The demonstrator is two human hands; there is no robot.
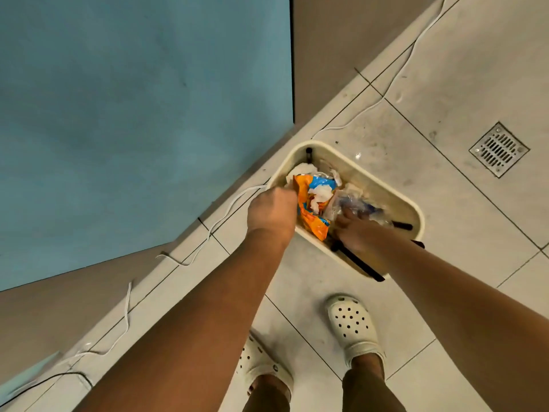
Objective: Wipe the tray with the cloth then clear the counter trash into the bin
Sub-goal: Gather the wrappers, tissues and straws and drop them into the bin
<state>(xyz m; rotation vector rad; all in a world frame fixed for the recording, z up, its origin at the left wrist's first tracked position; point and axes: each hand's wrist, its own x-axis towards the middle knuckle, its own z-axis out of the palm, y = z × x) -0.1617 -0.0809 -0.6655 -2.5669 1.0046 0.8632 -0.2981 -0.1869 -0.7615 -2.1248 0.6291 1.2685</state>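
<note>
Left hand (pixel 271 211) — fist closed on the orange wrapper (pixel 309 215), at the bin (pixel 395 191) rim. Right hand (pixel 353 230) — inside the bin, fingers pressed into clear plastic (pixel 350 203); grip cannot be told. Cream bin on floor tiles, holding crumpled trash.

Utility-type room: tiled floor (pixel 445 69), floor drain (pixel 499 149), bin (pixel 416 215).

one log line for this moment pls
stage: trash into bin | left hand: shut on orange wrapper | right hand: pressing clear plastic, grip unclear | bin: on tiled floor, open top
</note>
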